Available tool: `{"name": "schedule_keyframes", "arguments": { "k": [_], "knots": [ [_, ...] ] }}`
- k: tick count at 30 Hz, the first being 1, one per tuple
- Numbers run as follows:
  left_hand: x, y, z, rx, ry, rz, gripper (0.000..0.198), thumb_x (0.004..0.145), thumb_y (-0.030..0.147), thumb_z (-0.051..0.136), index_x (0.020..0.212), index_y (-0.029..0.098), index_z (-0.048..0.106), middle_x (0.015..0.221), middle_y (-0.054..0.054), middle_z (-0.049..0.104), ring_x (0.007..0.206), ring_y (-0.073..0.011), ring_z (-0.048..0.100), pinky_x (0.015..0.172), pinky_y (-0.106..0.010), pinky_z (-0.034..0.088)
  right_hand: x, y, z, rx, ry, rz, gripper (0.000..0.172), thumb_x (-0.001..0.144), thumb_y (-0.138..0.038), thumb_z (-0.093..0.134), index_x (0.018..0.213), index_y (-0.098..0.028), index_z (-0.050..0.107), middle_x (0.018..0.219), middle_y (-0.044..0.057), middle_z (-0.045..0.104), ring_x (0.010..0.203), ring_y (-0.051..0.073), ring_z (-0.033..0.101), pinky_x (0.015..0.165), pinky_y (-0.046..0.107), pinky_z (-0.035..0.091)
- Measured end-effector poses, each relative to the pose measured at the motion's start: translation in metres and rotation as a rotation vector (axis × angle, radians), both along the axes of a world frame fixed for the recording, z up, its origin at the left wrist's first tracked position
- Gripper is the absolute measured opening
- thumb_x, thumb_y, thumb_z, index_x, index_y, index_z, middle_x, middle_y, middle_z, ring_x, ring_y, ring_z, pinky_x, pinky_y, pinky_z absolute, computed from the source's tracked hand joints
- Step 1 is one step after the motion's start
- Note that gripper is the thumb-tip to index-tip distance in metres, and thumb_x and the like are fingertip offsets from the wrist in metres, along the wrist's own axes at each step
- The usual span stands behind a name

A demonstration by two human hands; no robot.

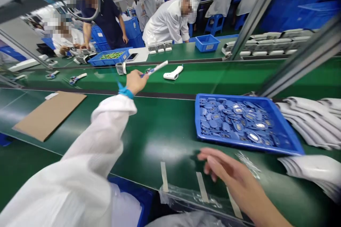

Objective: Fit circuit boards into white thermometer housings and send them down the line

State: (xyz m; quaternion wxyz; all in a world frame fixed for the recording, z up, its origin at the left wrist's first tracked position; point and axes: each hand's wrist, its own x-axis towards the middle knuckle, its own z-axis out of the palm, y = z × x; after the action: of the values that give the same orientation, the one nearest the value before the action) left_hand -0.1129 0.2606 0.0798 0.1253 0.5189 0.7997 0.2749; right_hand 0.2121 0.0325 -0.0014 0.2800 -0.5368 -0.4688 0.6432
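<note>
My left hand (137,82), with a blue band at the wrist, reaches over the green conveyor belt. Its fingers are closed on a white-handled device (160,66) with blue and coloured parts at the grip end, much of that end hidden. To the right of it a white thermometer-shaped housing (173,73) lies on the belt. My right hand (226,170) is held over the green bench, fingers loosely stretched and holding nothing visible. Just beyond it stands a blue tray (197,120) of small blue oval parts (234,117). Thin metallic pieces (248,165) lie beside the right hand.
White curved shells (309,120) are stacked at the right. Cardboard (50,115) lies at the left. Similar devices (77,78) rest along the belt. A slanted metal post (290,49) rises at the right. Co-workers (167,21) stand and sit across the line.
</note>
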Motion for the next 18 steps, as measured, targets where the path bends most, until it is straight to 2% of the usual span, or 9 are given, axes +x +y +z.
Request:
{"name": "schedule_keyframes", "arguments": {
  "k": [2,4,6,7,9,11,13,16,18],
  "knots": [
    [-0.001,-0.049,0.008,0.041,-0.069,-0.091,0.033,0.091,0.039,0.065,0.11,0.013,0.065,0.091,-0.008,0.073,0.088,-0.0206,0.069,0.085,-0.032,0.05,-0.017,0.021,0.022,-0.048,0.22,-0.017,0.061,0.093,-0.067,0.048,0.13,-0.021,0.062,0.131,0.014,0.067,0.089,0.021,0.069,0.076,0.033,0.059],
    [0.007,-0.108,0.005,0.116,-0.23,-0.272,0.03,0.084,0.039,0.072,0.103,0.016,0.066,0.089,-0.006,0.074,0.084,-0.0208,0.07,0.08,-0.031,0.051,-0.028,0.036,0.034,-0.127,0.394,0.001,0.075,0.096,-0.073,0.026,0.136,-0.018,0.057,0.135,0.018,0.063,0.091,0.021,0.069,0.074,0.034,0.059],
    [0.023,-0.168,-0.011,0.073,-0.467,-0.398,0.029,0.08,0.036,0.076,0.098,0.017,0.065,0.096,-0.006,0.074,0.087,-0.0214,0.07,0.081,-0.032,0.053,-0.03,0.039,0.037,-0.188,0.438,0.085,0.086,0.096,-0.075,0.012,0.136,-0.014,0.056,0.127,0.02,0.066,0.09,0.022,0.069,0.072,0.035,0.059],
    [0.033,-0.194,-0.023,0.029,-0.581,-0.448,0.028,0.081,0.034,0.075,0.101,0.018,0.063,0.107,-0.007,0.073,0.096,-0.0217,0.07,0.088,-0.033,0.053,-0.029,0.036,0.035,-0.202,0.398,0.154,0.085,0.096,-0.075,0.014,0.133,-0.013,0.059,0.116,0.018,0.07,0.085,0.022,0.069,0.07,0.035,0.058],
    [0.054,-0.236,-0.049,-0.066,-0.745,-0.469,0.029,0.081,0.029,0.076,0.103,0.019,0.059,0.118,-0.008,0.069,0.108,-0.0218,0.067,0.097,-0.034,0.05,-0.022,0.021,0.027,-0.16,0.243,0.298,0.071,0.096,-0.071,0.033,0.121,-0.013,0.066,0.086,0.01,0.072,0.07,0.018,0.065,0.064,0.031,0.055],
    [0.072,-0.261,-0.073,-0.14,-0.859,-0.457,0.049,0.075,0.03,0.082,0.114,0.019,0.055,0.119,-0.01,0.067,0.111,-0.023,0.065,0.099,-0.035,0.049,-0.014,-0.001,0.018,-0.027,0.043,0.369,0.055,0.095,-0.063,0.05,0.114,-0.016,0.07,0.074,0.004,0.068,0.065,0.016,0.061,0.064,0.03,0.053],
    [0.087,-0.271,-0.087,-0.21,-0.89,-0.505,0.05,0.076,0.035,0.081,0.117,0.019,0.056,0.112,-0.008,0.068,0.106,-0.0226,0.064,0.093,-0.034,0.048,-0.006,-0.021,0.011,0.131,-0.113,0.366,0.046,0.095,-0.057,0.055,0.119,-0.021,0.07,0.089,0.005,0.072,0.079,0.019,0.065,0.077,0.033,0.054],
    [0.105,-0.271,-0.09,-0.274,-0.823,-0.637,0.027,0.088,0.042,0.069,0.101,0.018,0.066,0.095,-0.004,0.069,0.089,-0.0189,0.061,0.08,-0.029,0.045,0.003,-0.039,0.009,0.293,-0.244,0.32,0.041,0.098,-0.052,0.051,0.127,-0.027,0.068,0.123,0.007,0.069,0.11,0.024,0.064,0.097,0.039,0.05],
    [0.115,-0.268,-0.084,-0.267,-0.783,-0.685,0.023,0.089,0.041,0.068,0.098,0.019,0.068,0.09,-0.001,0.068,0.083,-0.0174,0.059,0.075,-0.028,0.043,0.007,-0.041,0.01,0.408,-0.329,0.234,0.038,0.099,-0.051,0.05,0.123,-0.028,0.069,0.126,0.008,0.068,0.114,0.024,0.062,0.097,0.04,0.05]
  ]
}}
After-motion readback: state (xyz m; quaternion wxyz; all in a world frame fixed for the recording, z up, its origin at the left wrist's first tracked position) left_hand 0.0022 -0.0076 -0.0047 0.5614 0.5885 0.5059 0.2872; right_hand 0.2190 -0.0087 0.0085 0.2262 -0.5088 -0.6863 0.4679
